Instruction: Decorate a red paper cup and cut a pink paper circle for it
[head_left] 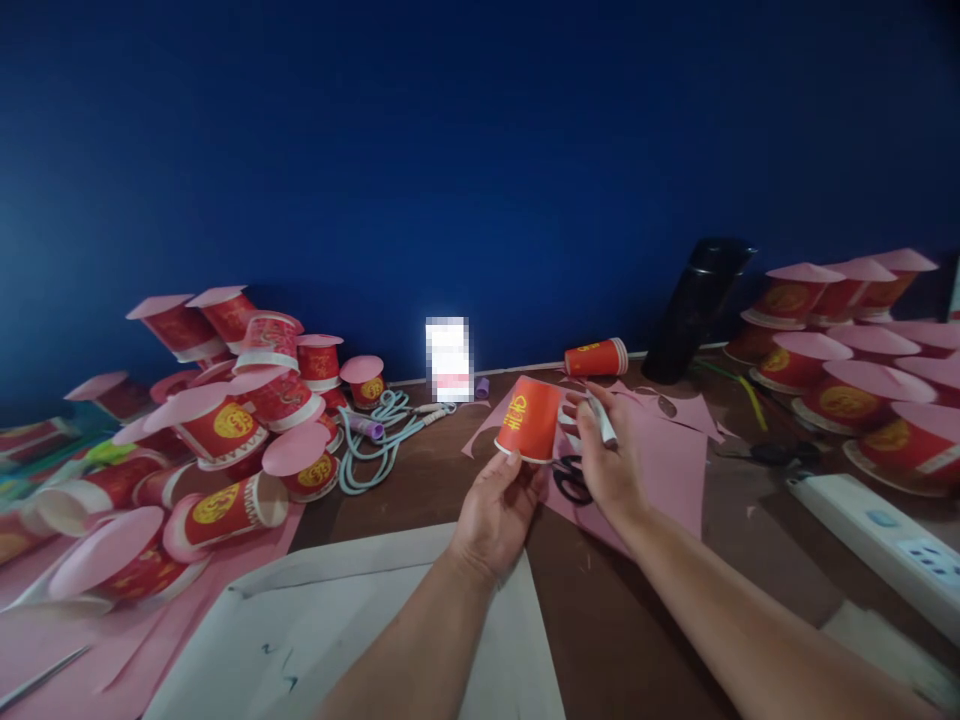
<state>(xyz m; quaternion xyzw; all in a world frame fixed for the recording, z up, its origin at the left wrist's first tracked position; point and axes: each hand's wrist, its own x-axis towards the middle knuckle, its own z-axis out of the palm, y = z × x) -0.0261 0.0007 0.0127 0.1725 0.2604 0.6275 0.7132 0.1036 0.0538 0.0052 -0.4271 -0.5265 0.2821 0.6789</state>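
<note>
The orange paper cup [528,420] was in the left hand [499,505], raised in front of the person above the dark brown worktop [600,620]. It stood mouth down, its white rolled rim lowest, its long axis near upright with the narrow base leaning slightly right. The left thumb lay at the rim while the fingers curled behind and beneath, pinching the cup there. The right hand [609,450] was just to the right of the cup, its fingers bent around a white pen-like stick [602,420]; whether any fingertip met the cup's wall could not be told. The left hand was thus the nearer, already on the cup.

The cup's wall was smooth and tapered, printed with yellow characters. Below the right hand, the black looped handles of scissors [572,482] lay on thin, flat pink paper [675,480] with cut, uneven edges. Beyond, a nested cup stack [596,358] lay on its side near a dark, cylindrical flask [697,310]. At far left, red cups topped with pink discs were heaped loosely beside a soft, coiled pale blue cord [367,482].
</note>
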